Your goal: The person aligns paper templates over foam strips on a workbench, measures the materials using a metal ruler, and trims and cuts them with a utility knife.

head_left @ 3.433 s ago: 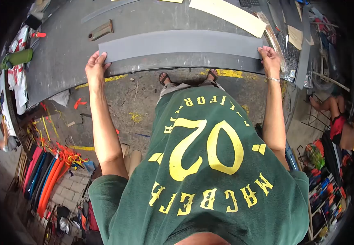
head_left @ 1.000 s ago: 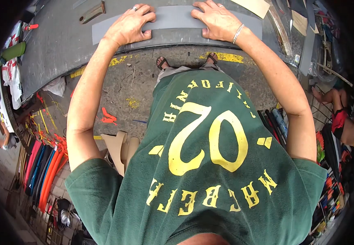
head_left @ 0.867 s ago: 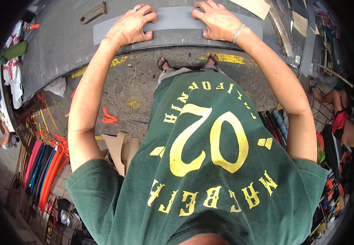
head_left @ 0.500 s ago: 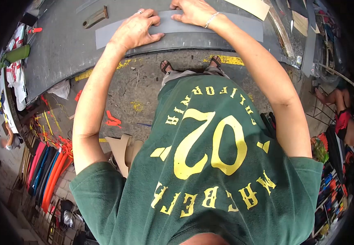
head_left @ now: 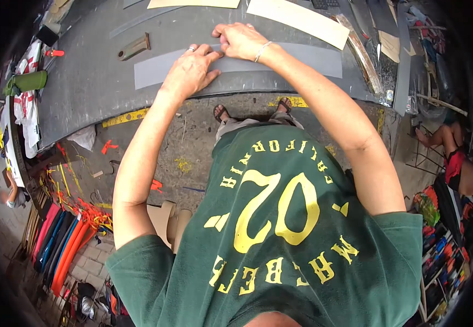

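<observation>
I log the grey strip flat on the tabletop, long axis crosswise; left hand over it, right hand by its far edge. Both curled; I cannot tell whether either grips.

The grey strip, earlier held at both ends, now lies on the dark tabletop with its ends released. The right hand, formerly well apart from the left hand, has shifted leftward to just beside it. The tilted view now takes in more of the tabletop's far side.
</observation>
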`<state>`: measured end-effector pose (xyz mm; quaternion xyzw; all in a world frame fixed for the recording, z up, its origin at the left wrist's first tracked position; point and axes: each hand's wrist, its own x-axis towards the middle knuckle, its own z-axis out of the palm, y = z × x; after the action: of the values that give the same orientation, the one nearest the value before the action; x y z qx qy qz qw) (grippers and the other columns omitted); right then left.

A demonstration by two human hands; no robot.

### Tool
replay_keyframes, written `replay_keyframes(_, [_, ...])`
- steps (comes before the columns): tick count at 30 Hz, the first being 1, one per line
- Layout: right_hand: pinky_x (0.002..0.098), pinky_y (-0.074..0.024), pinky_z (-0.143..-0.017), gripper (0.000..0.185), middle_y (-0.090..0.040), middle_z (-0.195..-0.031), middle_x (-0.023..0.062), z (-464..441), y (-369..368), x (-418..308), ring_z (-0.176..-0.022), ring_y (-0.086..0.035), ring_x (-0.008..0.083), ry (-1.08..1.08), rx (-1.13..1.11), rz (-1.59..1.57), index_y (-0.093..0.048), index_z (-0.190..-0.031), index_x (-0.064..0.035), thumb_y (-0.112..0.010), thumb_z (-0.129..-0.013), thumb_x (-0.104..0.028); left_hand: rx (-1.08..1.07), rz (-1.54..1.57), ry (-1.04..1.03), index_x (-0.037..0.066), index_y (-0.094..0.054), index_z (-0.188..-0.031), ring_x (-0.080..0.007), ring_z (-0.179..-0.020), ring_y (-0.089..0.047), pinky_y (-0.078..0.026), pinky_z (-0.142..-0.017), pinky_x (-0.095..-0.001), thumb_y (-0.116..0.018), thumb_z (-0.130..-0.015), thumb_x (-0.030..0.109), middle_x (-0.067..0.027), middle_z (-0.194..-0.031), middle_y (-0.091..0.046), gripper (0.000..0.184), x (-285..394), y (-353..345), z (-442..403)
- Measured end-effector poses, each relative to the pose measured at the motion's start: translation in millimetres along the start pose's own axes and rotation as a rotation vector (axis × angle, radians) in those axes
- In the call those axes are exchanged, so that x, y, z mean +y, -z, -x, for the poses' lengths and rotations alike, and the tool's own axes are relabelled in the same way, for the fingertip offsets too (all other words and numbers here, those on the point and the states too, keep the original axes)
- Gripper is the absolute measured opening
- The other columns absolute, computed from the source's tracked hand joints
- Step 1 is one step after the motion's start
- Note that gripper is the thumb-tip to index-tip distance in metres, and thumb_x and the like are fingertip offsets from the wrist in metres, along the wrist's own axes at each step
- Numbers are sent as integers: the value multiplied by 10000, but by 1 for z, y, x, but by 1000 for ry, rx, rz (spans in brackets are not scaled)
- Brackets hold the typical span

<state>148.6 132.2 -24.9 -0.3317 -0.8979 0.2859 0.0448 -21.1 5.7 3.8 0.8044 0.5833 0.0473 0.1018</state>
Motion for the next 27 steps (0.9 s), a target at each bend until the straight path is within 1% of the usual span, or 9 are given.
replay_keyframes(6, [530,-451,-1086,395,-733,-1204,116,0,3,21,-1227,-636,331,46,94,-122,-659,-1290,-99,-603,-910,-191,0,46,-2,120,-679,-1293,-349,-1198,-605,-530,-1029,-454,-764,-889,248,-117,-1216,-629,433,1,5,2])
replay_keyframes(10, [473,-485,-1069,393,-691,-1231,157,7,45,66,-1198,-626,377,-26,297,193,-678,-1266,-79,-677,-900,-221,-6,81,26,122,-680,-1301,-362,-1207,-598,-509,-1053,-457,-768,-890,244,-115,-1244,-636,437,2,6,1])
replay_keyframes(12, [518,-470,-1072,459,-654,-1302,146,10,60,85,-1204,-614,396,-140,397,363,-665,-1301,-107,-716,-882,-286,0,85,32,130,-674,-1313,-383,-1199,-604,-504,-1055,-464,-769,-894,246,-105,-1244,-648,445,2,5,1])
replay_keyframes(17, [618,-410,-1088,791,-596,-1429,158,10,88,98,-1300,-567,385,-396,203,437,-607,-1420,-151,-836,-765,-531,-44,102,69,133,-673,-1333,-374,-1244,-601,-497,-1079,-454,-770,-902,288,-121,-1269,-648,468,3,9,-2])
replay_keyframes(20, [500,-495,-998,625,-679,-1287,144,14,89,92,-1147,-656,312,-381,268,536,-650,-1355,-123,-815,-838,-432,-79,160,84,135,-663,-1351,-379,-1272,-594,-498,-1085,-448,-760,-919,317,-143,-1292,-652,478,-4,13,-6])
replay_keyframes(21, [510,-496,-985,499,-675,-1237,159,12,86,98,-1141,-649,333,-346,307,536,-659,-1275,-94,-752,-856,-348,-86,181,87,135,-658,-1359,-382,-1277,-592,-498,-1085,-447,-758,-924,323,-151,-1298,-655,484,-5,15,-10])
replay_keyframes(23, [528,-496,-959,269,-666,-1138,189,4,81,113,-1130,-634,376,-267,382,535,-676,-1115,-35,-627,-893,-180,36,290,164,125,-647,-1368,-380,-1272,-599,-501,-1082,-444,-750,-933,331,-165,-1302,-661,492,-6,28,-22])
replay_keyframes(26, [499,-542,-865,209,-666,-1059,198,16,117,72,-1007,-673,381,-133,366,447,-671,-1053,-23,-571,-902,-128,292,199,167,89,-631,-1369,-380,-1222,-635,-523,-1044,-447,-743,-943,342,-182,-1309,-667,508,-16,43,-55])
replay_keyframes(27, [485,-554,-788,187,-655,-993,202,23,126,66,-919,-681,384,56,516,430,-670,-1030,-26,-569,-902,-116,401,152,124,77,-642,-1347,-382,-1201,-647,-530,-1029,-450,-750,-936,350,-182,-1309,-668,505,-21,46,-71])
